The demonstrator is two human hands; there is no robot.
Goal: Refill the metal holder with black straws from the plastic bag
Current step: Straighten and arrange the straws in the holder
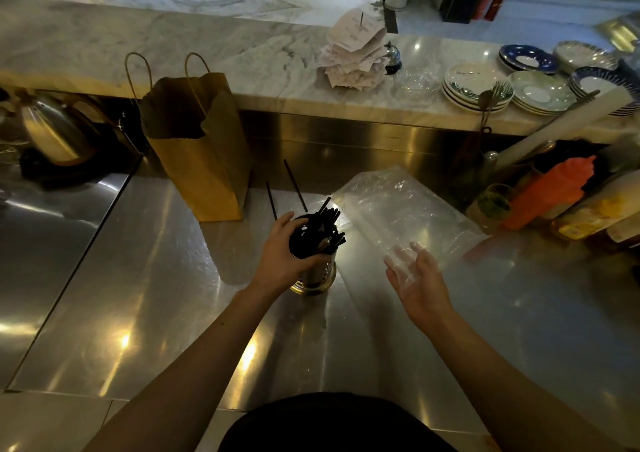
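A round metal holder [320,275] stands upright on the steel counter [156,295], packed with black straws [329,224] that lean to the right. My left hand [284,252] wraps around the holder's upper part from the left. The clear plastic bag [401,209] lies flat and looks empty to the right of the holder. My right hand [417,276] hovers palm up at the bag's near edge, fingers spread, holding nothing. Two loose black straws [294,184] lie on the counter behind the holder.
A brown paper bag [201,160] stands behind the holder to the left. A metal kettle [55,129] sits far left. Bottles and an orange squeeze bottle [550,191] crowd the right. Stacked plates [474,87] and receipts [356,53] rest on the marble ledge.
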